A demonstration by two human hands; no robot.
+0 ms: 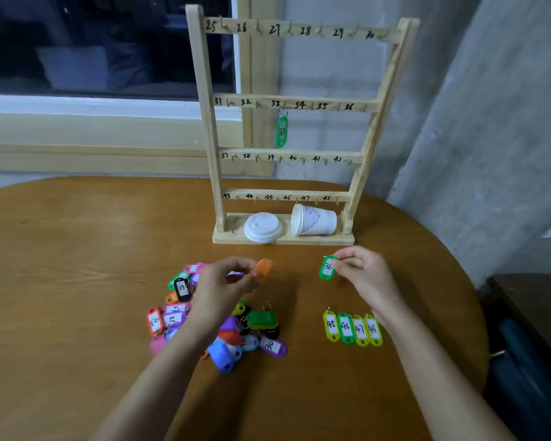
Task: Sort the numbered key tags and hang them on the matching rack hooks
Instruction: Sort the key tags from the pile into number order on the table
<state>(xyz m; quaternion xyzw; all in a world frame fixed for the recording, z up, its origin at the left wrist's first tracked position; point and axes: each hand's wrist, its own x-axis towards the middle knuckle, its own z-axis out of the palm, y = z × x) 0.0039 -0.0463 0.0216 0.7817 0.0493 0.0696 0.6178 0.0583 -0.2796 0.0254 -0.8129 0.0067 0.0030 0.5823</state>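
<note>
Hung just tag 33 (281, 131) on rack (206, 122); lined a row (353, 327), 45–48, before rack; left pile (261, 319) there unsorted. Pinched orange tag (264, 268) in left hand (226, 281), tag 36 (327, 267) in right hand (363, 268).

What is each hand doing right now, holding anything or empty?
Left hand: pinches an orange tag; its number is not visible.
Right hand: pinches the green tag marked 36.
</note>
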